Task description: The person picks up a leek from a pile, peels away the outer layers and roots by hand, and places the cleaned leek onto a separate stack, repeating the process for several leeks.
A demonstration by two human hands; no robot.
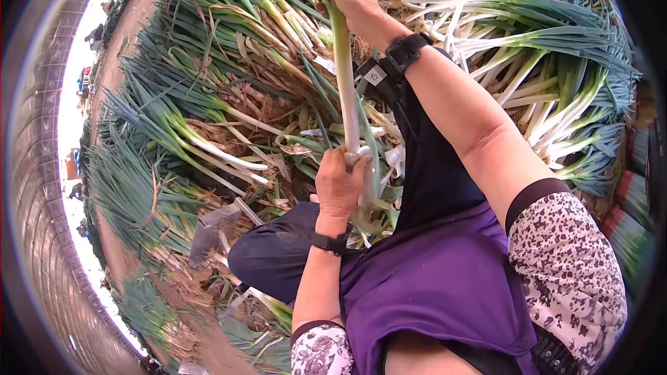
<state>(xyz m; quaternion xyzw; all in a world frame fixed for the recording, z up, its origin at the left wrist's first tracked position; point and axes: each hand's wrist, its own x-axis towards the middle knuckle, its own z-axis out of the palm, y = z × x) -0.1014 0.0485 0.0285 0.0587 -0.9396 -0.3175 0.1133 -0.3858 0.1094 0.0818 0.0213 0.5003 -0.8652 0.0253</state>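
Observation:
A long leek (pixel 344 73) stands nearly upright in front of me, green at the top and white lower down. My right hand (pixel 354 5) is closed around its green upper part, with the arm stretched far forward. Lower down, my left hand (pixel 339 182) grips the white end, thumb and fingers wrapped about it. Loose leaves and peeled scraps lie around and beneath this lower end. Both wrists wear black bands.
Untrimmed leeks (pixel 201 97) with soil on their roots lie heaped on the left. Cleaned white-stalked leeks (pixel 528 48) are piled at the right. A flat greyish metal piece (pixel 214 230) sits left of my bent knee (pixel 267 260). A curved wall (pixel 42 167) runs along the far left.

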